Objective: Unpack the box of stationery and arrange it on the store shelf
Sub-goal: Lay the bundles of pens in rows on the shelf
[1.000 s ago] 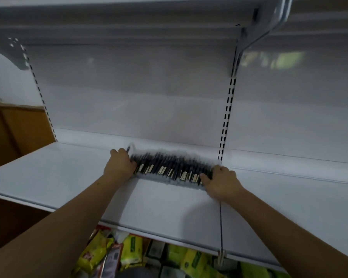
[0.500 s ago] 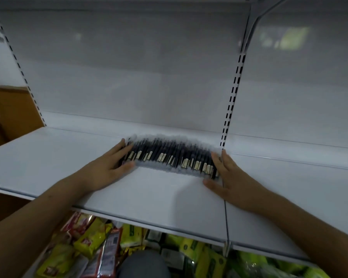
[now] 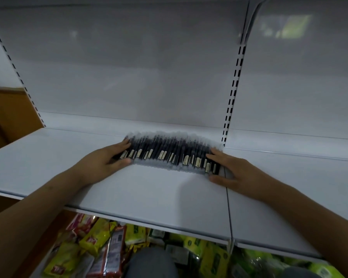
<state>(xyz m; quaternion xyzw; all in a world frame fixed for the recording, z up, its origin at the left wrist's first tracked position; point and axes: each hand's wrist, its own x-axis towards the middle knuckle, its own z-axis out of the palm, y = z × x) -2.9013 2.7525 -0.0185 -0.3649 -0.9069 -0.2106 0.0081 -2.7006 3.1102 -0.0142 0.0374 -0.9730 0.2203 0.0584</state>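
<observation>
Our row of black pens (image 3: 170, 152) lies on the white shelf (image 3: 149, 193), between our hands. Our left hand (image 3: 102, 163) presses its left end with straight fingers; our right hand (image 3: 235, 171) lies flat against its right end.

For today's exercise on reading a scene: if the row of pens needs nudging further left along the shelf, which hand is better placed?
The right hand: its straight fingers lie against the right end of the pens, ready to push left. The left hand blocks the other end.

Two hands (image 3: 100, 164) (image 3: 237, 171), one row of pens (image 3: 171, 152), two shelf boards (image 3: 149, 195) (image 3: 289, 177).
</observation>
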